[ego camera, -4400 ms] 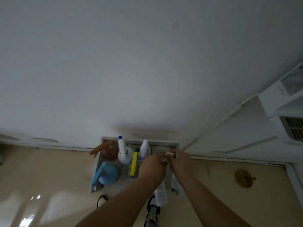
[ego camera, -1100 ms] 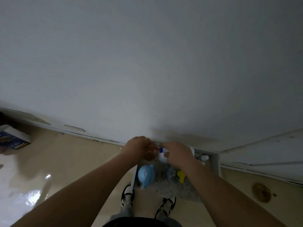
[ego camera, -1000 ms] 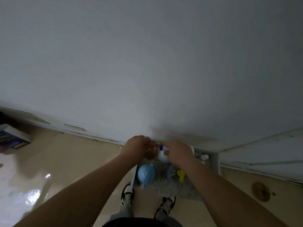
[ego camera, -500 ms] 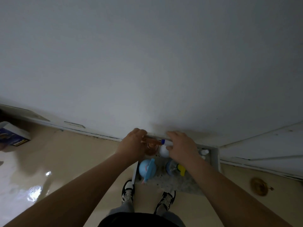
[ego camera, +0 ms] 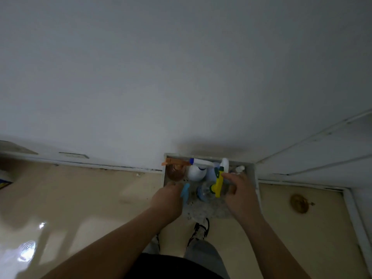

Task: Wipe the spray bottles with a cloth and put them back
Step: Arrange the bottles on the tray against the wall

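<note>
**Q:** Hands, status?

**A:** L hand (ego camera: 168, 200) is down over the light-blue spray bottle (ego camera: 185, 191) at the front-left of the tray. The back of the hand faces the cam and the fingers are hidden, so grip can't be confirmed. Only the bottle's blue trigger shows, just right of the knuckles. R hand (ego camera: 241, 195) is apart from L, with fingers spread, loosely bent and holding nothing. One fingertip (ego camera: 229, 175) is at the yellow trigger; contact unclear.

**Q:** Bottle positions?

**A:** All are in the tray (ego camera: 254, 178), a grey-rimmed box w/ a speckled base, set on the floor against the wall.
- **Back row, left to right:** amber bottle (ego camera: 175, 171) w/ orange trigger, white bottle (ego camera: 197, 173) w/ blue nozzle tip, white spray bottle (ego camera: 224, 164), small white cap (ego camera: 240, 168).
- **Front:** clear bottle (ego camera: 205, 192) w/ yellow-green trigger, upright, between the two hands.

**Q:** Surroundings?

**A:**
- **Floor:** the floor (ego camera: 100, 198) is beige and glossy.
- **Drain:** a round brass drain (ego camera: 299, 202) lies right of the tray, well apart.
- **Shoe:** a shoe (ego camera: 201, 228) shows just below the tray's front edge.
- **Box:** a blue-yellow box (ego camera: 4, 181) sits at the left edge, partly cut off.
- **Wall:** the white wall (ego camera: 181, 77) fills the upper part of the view.
</note>
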Demonstrator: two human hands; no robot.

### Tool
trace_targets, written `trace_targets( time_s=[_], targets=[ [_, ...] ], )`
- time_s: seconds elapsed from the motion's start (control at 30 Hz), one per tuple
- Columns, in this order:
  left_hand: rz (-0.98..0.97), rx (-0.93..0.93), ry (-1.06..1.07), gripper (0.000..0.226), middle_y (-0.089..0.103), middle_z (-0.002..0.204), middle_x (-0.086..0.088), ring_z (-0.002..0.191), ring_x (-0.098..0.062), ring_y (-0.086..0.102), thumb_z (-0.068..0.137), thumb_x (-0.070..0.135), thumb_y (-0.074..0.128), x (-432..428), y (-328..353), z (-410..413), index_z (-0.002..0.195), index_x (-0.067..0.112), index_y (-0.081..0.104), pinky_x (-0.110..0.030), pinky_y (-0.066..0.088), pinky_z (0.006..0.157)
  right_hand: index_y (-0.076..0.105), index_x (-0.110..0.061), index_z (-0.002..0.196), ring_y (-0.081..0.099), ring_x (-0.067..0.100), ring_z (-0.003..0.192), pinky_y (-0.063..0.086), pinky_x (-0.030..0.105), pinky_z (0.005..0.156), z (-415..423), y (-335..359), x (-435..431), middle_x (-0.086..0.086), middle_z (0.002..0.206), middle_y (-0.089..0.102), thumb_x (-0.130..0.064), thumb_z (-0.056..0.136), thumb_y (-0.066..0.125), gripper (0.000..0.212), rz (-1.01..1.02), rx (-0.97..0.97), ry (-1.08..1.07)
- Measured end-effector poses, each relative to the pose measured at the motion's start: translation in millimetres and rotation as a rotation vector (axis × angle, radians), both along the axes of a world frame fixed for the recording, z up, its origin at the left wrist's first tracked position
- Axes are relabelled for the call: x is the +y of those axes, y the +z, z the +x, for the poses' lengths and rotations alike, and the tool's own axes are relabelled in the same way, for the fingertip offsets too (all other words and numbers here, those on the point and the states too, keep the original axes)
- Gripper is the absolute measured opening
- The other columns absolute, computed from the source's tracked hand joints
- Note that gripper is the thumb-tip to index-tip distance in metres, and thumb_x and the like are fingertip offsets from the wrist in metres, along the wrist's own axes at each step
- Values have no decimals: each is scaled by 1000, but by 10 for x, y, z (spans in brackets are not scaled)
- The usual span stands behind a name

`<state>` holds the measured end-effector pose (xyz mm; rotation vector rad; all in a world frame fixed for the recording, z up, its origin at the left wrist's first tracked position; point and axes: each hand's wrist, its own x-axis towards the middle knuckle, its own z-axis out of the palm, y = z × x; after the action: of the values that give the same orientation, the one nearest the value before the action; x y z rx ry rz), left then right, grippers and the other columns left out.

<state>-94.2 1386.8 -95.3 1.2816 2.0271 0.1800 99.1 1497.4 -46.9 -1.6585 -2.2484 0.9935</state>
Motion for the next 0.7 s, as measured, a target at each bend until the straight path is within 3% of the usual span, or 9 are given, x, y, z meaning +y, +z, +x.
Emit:
trace_targets(
  time_s=[0.07,0.2,0.27,0.37,0.47,0.57,0.63,0.7],
  targets=[
    [15,63,-90,38,64,133,-4,118,-25,64,100,23,57,92,32,-66,138,26,61,-38,53,100,68,-15,129,55,32,116,48,40,94,47,1,4,14,127,54,-10,85,50,47,-55,-40,152],
    [35,139,-216,49,64,139,-3,125,-26,61,96,17,61,285,119,-206,142,32,59,-37,50,102,59,-31,140,53,32,121,53,44,91,74,-112,-6,4,146,40,-10,94,51,51,-34,-267,360],
    [5,125,-238,52,62,142,-5,127,-28,60,95,13,63,336,111,-208,143,30,59,-39,50,105,57,-31,141,53,32,117,53,40,86,52,-154,37,3,145,36,-12,93,57,52,-14,-283,370],
    [44,27,-162,45,67,135,-6,121,-27,63,92,8,65,316,64,-204,134,24,67,-36,51,101,59,-22,135,54,25,105,46,26,83,-16,-149,52,2,134,34,-21,86,73,51,-105,-161,290],
    [128,-36,-32,37,70,130,-3,117,-23,64,94,15,67,220,47,-198,130,25,70,-31,48,99,56,-22,109,54,16,88,45,21,70,-77,-160,-28,0,112,46,-36,84,81,38,-40,16,20],
    [165,-40,41,36,71,129,-3,117,-21,65,96,19,66,144,21,-212,130,27,71,-29,47,98,49,-22,97,53,13,72,39,27,57,-84,-209,-31,-6,85,53,-49,81,81,45,-77,10,-222],
    [174,-24,60,35,71,130,-2,117,-20,64,96,19,66,113,22,-244,130,27,71,-29,48,98,57,-23,93,59,15,72,43,30,58,-90,-250,-30,-7,78,58,-49,86,75,33,-129,-86,-155],
    [180,-21,63,35,70,129,0,117,-19,64,96,20,66,97,27,-283,130,28,71,-29,48,98,55,-21,76,56,19,65,38,29,52,-89,-294,-57,-5,65,54,-38,93,68,28,-81,-131,-67]
  ],
)
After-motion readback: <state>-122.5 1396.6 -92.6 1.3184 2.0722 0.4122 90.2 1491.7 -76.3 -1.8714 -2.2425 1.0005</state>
